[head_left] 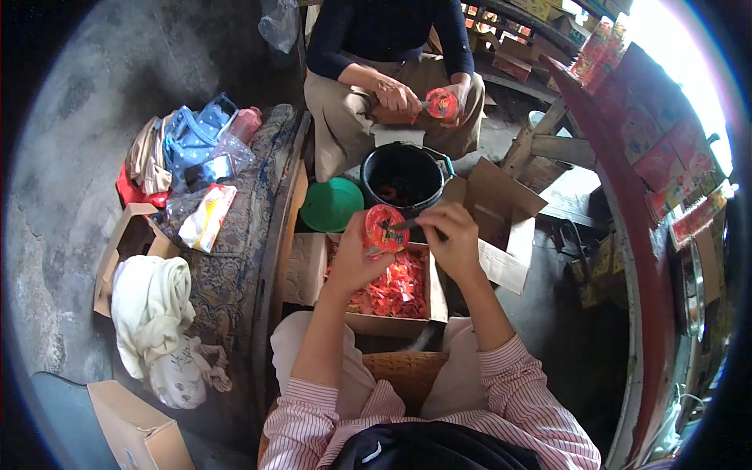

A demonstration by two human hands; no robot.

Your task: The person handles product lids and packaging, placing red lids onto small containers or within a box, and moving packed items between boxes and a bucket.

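I can't read any words or numbers here. The round, shiny red piece (380, 222) in the person's left hand (354, 265) has tiny coloured print on it, too small to make out. The other round red piece (442, 103), held by the person across, has coloured print too. The white, red and yellow soft packet (209, 218) has blurry print. On the black cloth (439, 450) there is a small white curved mark.
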